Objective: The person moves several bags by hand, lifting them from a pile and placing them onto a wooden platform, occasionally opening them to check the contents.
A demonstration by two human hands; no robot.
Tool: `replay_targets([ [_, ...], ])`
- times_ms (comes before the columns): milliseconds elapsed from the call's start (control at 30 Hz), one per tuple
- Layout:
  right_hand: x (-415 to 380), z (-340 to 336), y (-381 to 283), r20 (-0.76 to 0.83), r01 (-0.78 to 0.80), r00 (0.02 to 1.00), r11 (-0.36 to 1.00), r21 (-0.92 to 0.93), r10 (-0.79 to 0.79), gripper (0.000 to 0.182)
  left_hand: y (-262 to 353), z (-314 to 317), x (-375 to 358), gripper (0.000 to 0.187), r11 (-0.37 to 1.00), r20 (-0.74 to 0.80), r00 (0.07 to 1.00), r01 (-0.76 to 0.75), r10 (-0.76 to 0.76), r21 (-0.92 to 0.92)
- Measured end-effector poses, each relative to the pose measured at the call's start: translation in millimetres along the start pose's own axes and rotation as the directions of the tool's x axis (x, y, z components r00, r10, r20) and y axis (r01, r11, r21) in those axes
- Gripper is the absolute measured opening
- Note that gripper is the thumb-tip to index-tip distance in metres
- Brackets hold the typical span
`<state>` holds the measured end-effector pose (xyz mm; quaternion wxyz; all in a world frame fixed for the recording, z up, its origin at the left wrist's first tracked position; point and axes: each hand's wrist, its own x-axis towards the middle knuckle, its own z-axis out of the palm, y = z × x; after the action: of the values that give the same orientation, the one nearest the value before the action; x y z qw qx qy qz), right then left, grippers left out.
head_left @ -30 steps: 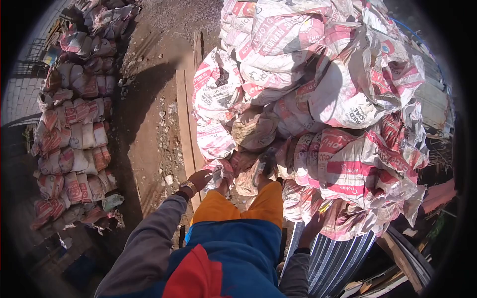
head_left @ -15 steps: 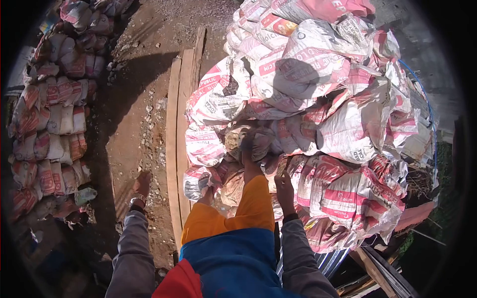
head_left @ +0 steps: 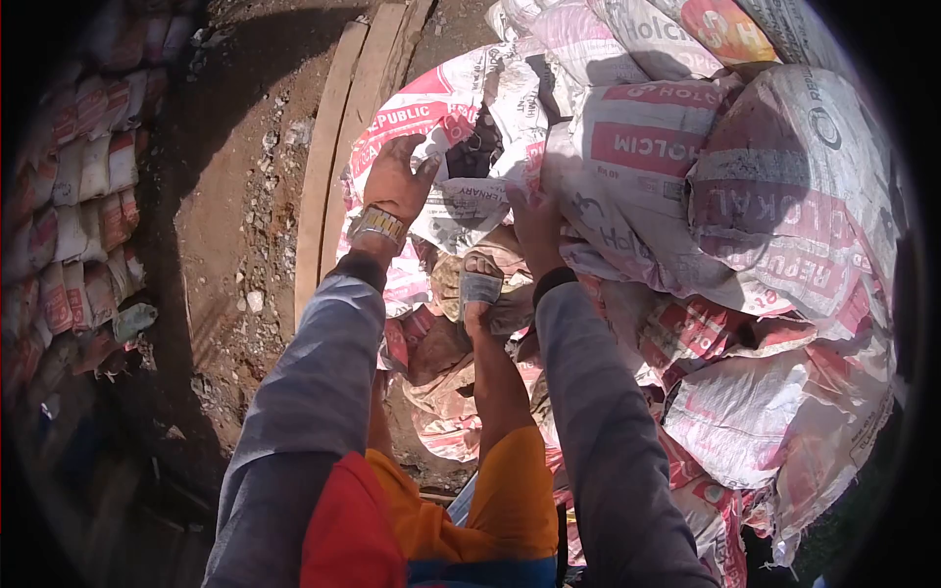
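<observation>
A white and red printed sack (head_left: 461,218) lies in front of me, with a gap in its top showing dark contents. My left hand (head_left: 397,184), with a watch at the wrist, is at the sack's left side, thumb and fingers apart. At the right edge of the same sack, my right hand (head_left: 536,230) has its fingers closed on the material. My foot (head_left: 480,284), in a strapped sandal, stands on a dusty brown sack just below.
Stacked printed sacks (head_left: 647,137) rise to the right and ahead. Wooden planks (head_left: 338,127) run along the pile's left side. Beyond them is stony dirt ground (head_left: 230,235), then another sack stack (head_left: 83,225) at far left.
Both hands have moved forward from beside my body to the sack. My right hand has taken hold of its edge. The view has come closer to the pile.
</observation>
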<state>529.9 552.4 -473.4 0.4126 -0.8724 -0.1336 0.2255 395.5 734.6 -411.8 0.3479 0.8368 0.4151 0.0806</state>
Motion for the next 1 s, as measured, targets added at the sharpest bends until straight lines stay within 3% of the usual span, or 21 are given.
replay_targets([
  [33, 10.3, 10.6, 14.0, 0.044, -0.181, 0.983, 0.983, 0.009, 0.18, 0.07, -4.5, 23.8, 18.8, 0.049, 0.999, 0.032, 0.999, 0.023, -0.024, 0.032],
  [133, 23.5, 32.4, 15.3, -0.005, -0.258, 0.965, 0.954, 0.152, 0.261, 0.069, 5.8, 62.1, 33.9, 0.071, 0.93, 0.081, 0.968, 0.203, -0.238, 0.306],
  [167, 23.3, 45.7, 23.2, -0.148, -0.157, 0.972, 0.973, 0.17, 0.183, 0.046, 6.4, 63.4, 33.9, 0.078, 0.889, 0.147, 0.929, 0.265, -0.339, 0.373],
  [200, 21.8, 45.2, 31.5, -0.137, -0.174, 0.971, 0.97, 0.167, 0.198, 0.046, -1.1, 68.2, 33.2, 0.07, 0.86, 0.153, 0.911, 0.29, -0.382, 0.42],
  [267, 20.2, 28.8, 6.8, 0.168, -0.276, 0.959, 0.883, 0.38, 0.228, 0.04, -23.1, 73.8, 35.0, 0.055, 0.85, 0.186, 0.902, 0.274, -0.389, 0.45],
  [333, -4.4, -5.0, -44.4, 0.1, -0.153, 0.987, 0.903, 0.401, 0.123, 0.036, -16.2, 53.8, 35.3, 0.04, 0.844, 0.252, 0.839, 0.367, -0.482, 0.391],
  [400, -42.2, -45.2, -65.2, 0.141, -0.123, 0.986, 0.954, 0.273, 0.086, 0.031, -24.0, 22.1, 11.4, 0.027, 0.911, 0.031, 0.967, 0.227, -0.253, 0.345],
  [433, -58.4, -61.9, -62.5, 0.184, -0.095, 0.981, 0.985, 0.142, 0.068, 0.031, -14.4, -5.6, 0.7, 0.023, 0.902, -0.059, 0.947, 0.319, -0.316, 0.291],
  [500, -72.2, -88.2, -53.4, 0.342, -0.537, 0.833, 0.787, 0.303, 0.436, 0.03, -54.7, -26.6, -31.5, 0.016, 0.851, -0.146, 0.845, 0.482, -0.515, -0.21],
  [567, -74.1, -92.0, -47.8, 0.322, -0.446, 0.888, 0.787, 0.426, 0.329, 0.034, -66.6, -29.2, -65.5, 0.009, 0.857, -0.278, 0.854, 0.307, -0.44, -0.415],
  [600, -74.8, -90.7, -43.0, 0.288, -0.357, 0.929, 0.765, 0.535, 0.233, 0.037, -56.0, -33.6, -71.7, 0.011, 0.726, -0.138, 0.843, 0.351, -0.52, -0.591],
  [667, -79.6, -81.4, -25.6, 0.236, -0.234, 0.965, 0.788, 0.57, 0.116, 0.043, -55.9, -29.7, -72.4, 0.038, 0.338, -0.052, 0.709, 0.27, -0.703, -0.902],
  [700, -79.5, -75.5, -6.7, 0.21, -0.176, 0.976, 0.793, 0.583, 0.062, 0.046, -54.7, -24.1, -74.4, 0.038, 0.335, -0.049, 0.71, 0.27, -0.702, -0.903],
  [733, -79.7, -69.5, 13.6, 0.183, -0.117, 0.983, 0.795, 0.595, 0.008, 0.049, -50.0, -17.7, -75.5, 0.059, 0.274, -0.002, 0.787, 0.212, -0.617, -0.938],
  [767, -76.8, -66.8, 49.8, 0.297, -0.115, 0.955, 0.891, 0.439, -0.023, 0.061, -49.1, -12.5, -79.6, 0.081, 0.203, 0.033, 0.851, 0.163, -0.524, -0.965],
  [800, -74.7, -62.0, 64.6, 0.359, -0.112, 0.933, 0.929, 0.352, -0.023, 0.067, -55.3, -4.2, -87.7, 0.103, 0.209, 0.302, 0.86, 0.411, -0.412, -0.887],
  [833, -72.4, -57.3, 79.1, 0.421, -0.097, 0.907, 0.959, 0.265, -0.024, 0.074, -48.7, -3.7, -80.7, 0.102, 0.419, 0.223, 0.913, 0.361, -0.341, -0.833],
  [867, -64.3, -47.9, 84.5, 0.532, 0.054, 0.846, 0.997, -0.046, -0.022, 0.074, -45.9, -1.4, -68.6, 0.101, 0.607, 0.163, 0.954, 0.287, -0.252, -0.741],
  [933, -52.2, -32.7, 95.9, 0.58, 0.121, 0.811, 0.991, -0.052, -0.068, 0.068, -87.0, 2.5, -47.4, 0.092, 0.349, 0.4, 0.852, 0.508, -0.337, -0.787],
  [967, -40.9, -22.0, 95.7, 0.496, 0.021, 0.857, 0.97, 0.242, -0.142, 0.063, -90.5, 5.2, -29.5, 0.085, 0.404, 0.38, 0.874, 0.479, -0.303, -0.779],
  [1000, -18.9, -5.1, 95.6, 0.492, 0.087, 0.856, 0.982, 0.168, -0.16, 0.056, -94.5, 7.3, -9.8, 0.079, 0.456, 0.361, 0.893, 0.448, -0.269, -0.769],
])
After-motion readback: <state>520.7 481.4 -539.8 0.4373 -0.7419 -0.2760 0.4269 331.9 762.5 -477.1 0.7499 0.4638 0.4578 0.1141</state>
